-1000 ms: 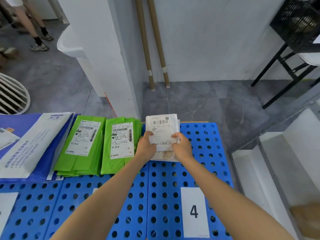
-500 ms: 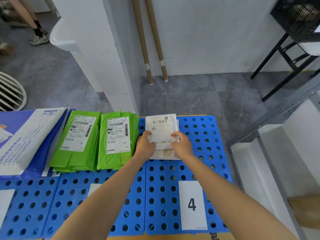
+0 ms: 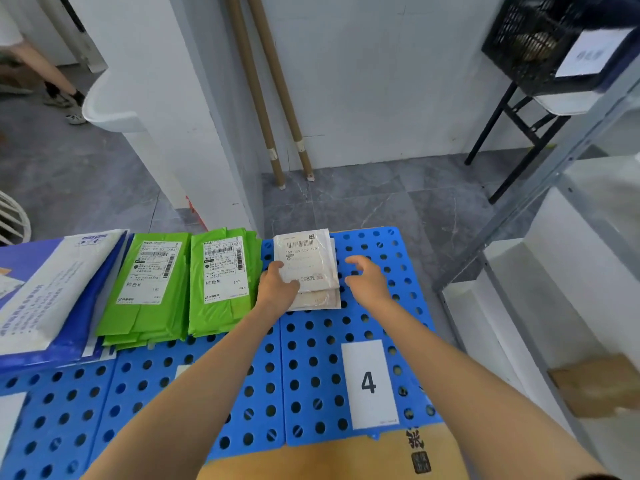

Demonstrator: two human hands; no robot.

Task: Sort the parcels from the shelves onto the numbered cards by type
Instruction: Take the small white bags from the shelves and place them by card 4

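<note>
White parcel point(image 3: 306, 261): lies atop others like it, between the two hands, on the blue board point(image 3: 311, 358) beyond card 4 point(image 3: 369, 382).
Left hand point(image 3: 278, 285): grips the parcel's near-left edge, thumb on top.
Right hand point(image 3: 367, 278): fingers spread wide, holding nothing, just beside the parcel's right edge.
Green parcels point(image 3: 221, 278): just left of the left hand.
Doing it well: square the top edges with those beneath, keep clear of the green pile, lift the left hand straight off so nothing slides.
</note>
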